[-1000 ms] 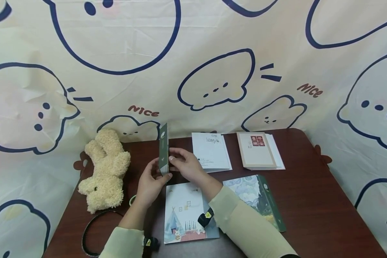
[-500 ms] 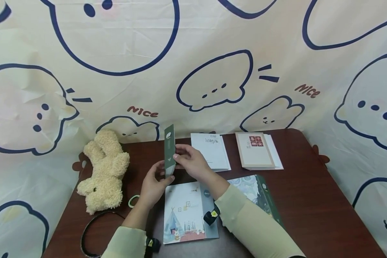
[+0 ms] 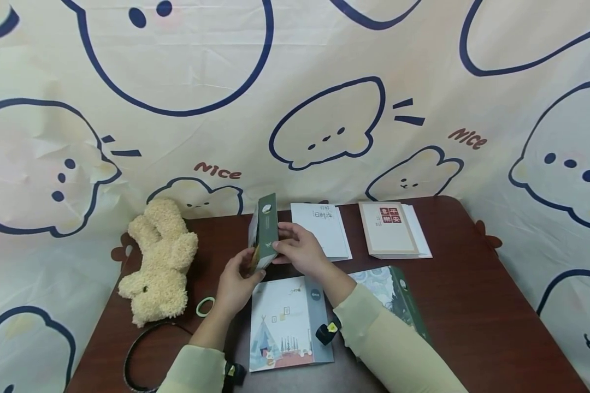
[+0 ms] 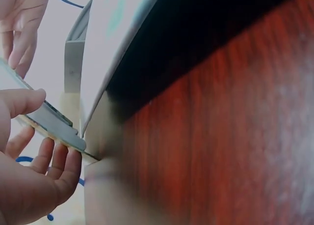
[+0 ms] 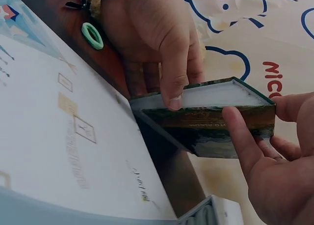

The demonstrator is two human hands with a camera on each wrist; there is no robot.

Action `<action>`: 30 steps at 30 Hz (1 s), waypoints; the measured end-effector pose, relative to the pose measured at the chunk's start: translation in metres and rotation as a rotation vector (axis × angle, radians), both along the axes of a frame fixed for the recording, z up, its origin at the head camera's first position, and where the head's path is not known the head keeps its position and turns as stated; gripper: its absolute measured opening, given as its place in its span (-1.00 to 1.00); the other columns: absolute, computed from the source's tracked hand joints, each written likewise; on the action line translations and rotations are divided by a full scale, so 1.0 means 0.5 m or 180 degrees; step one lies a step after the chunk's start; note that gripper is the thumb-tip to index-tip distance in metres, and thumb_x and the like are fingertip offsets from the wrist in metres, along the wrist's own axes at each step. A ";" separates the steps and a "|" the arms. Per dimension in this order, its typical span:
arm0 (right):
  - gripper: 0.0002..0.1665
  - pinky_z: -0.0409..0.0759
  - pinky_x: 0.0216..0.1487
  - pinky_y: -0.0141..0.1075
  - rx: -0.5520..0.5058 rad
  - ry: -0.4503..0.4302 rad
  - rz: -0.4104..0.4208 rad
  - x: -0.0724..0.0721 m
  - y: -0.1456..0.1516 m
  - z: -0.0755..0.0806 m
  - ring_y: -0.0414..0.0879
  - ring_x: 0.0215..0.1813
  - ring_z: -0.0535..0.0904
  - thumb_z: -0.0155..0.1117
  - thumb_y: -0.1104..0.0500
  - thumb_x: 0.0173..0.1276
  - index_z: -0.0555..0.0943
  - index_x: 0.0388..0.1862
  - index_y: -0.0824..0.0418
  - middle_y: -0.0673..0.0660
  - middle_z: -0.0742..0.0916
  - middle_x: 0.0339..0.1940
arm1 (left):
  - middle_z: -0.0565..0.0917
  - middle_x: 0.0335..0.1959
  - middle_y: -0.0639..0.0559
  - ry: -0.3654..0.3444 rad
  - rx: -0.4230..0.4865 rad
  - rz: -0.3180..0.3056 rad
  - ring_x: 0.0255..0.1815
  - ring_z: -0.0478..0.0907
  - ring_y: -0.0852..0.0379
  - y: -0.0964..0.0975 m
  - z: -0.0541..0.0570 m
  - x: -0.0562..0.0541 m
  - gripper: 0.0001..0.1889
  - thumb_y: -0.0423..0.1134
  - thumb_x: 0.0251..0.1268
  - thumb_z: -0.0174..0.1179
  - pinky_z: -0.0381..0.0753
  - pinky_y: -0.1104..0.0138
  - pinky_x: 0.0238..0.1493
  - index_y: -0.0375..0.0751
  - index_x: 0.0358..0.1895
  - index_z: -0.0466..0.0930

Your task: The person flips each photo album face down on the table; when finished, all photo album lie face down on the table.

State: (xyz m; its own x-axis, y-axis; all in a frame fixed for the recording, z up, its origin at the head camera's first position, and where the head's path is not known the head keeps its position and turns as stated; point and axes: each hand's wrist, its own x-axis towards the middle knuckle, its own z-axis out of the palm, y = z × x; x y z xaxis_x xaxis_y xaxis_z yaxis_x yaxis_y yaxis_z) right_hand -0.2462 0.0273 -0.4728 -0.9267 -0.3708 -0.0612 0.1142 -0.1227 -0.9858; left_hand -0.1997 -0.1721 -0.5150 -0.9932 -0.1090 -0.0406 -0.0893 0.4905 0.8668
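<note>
Both hands hold a small green photo album upright above the far half of the table, its green spine facing me. My left hand grips its lower left corner, thumb on the white page edges and fingers against the outer cover in the left wrist view. My right hand pinches the spine side; in the right wrist view one fingertip presses the painted cover. Just nearer than the hands lies a white illustrated album with a tent picture and a blue-grey spine.
Behind stand a white album and a beige-bordered album with red characters. Partly under my right sleeve lies a painted green-spined album. To the left are a plush toy, a pale green ring and a black band.
The album has shifted right with both hands and turned, so its left cover now shows beside the spine. The things on the table have stayed put.
</note>
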 end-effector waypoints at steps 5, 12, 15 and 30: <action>-0.31 0.75 -0.01 -0.09 -0.0159 -0.0126 -0.0042 0.004 -0.006 -0.013 0.11 0.23 0.65 0.24 0.33 0.50 0.30 0.56 0.28 0.31 0.52 0.40 | 0.49 0.27 -0.22 -0.0072 -0.0171 0.0019 0.27 0.49 -0.18 -0.008 0.006 0.001 -0.35 -0.30 0.26 0.43 0.52 -0.07 0.28 -0.12 0.43 0.49; -0.32 0.68 0.11 0.08 -0.0417 -0.0332 -0.0180 0.010 -0.023 -0.032 0.14 0.25 0.63 0.20 0.37 0.52 0.28 0.56 0.30 0.32 0.50 0.43 | 0.49 0.28 -0.26 -0.0008 -0.0290 -0.0007 0.27 0.50 -0.22 -0.025 0.005 -0.005 -0.36 -0.32 0.23 0.44 0.53 -0.09 0.24 -0.15 0.41 0.51; -0.32 0.68 0.11 0.09 -0.0468 -0.0398 -0.0212 0.013 -0.029 -0.039 0.16 0.24 0.64 0.18 0.38 0.52 0.27 0.57 0.32 0.34 0.49 0.44 | 0.48 0.28 -0.27 -0.0013 -0.0387 -0.0027 0.26 0.52 -0.23 -0.033 0.003 -0.006 -0.35 -0.31 0.23 0.44 0.54 -0.10 0.21 -0.14 0.42 0.51; -0.31 0.72 0.08 -0.03 -0.0181 -0.0511 -0.0304 0.012 -0.055 -0.076 0.18 0.29 0.60 0.13 0.39 0.56 0.21 0.61 0.34 0.36 0.44 0.49 | 0.46 0.34 -0.31 -0.0082 -0.0802 -0.0030 0.33 0.42 -0.30 -0.062 0.001 -0.008 -0.36 -0.28 0.21 0.43 0.41 -0.21 0.30 -0.13 0.41 0.55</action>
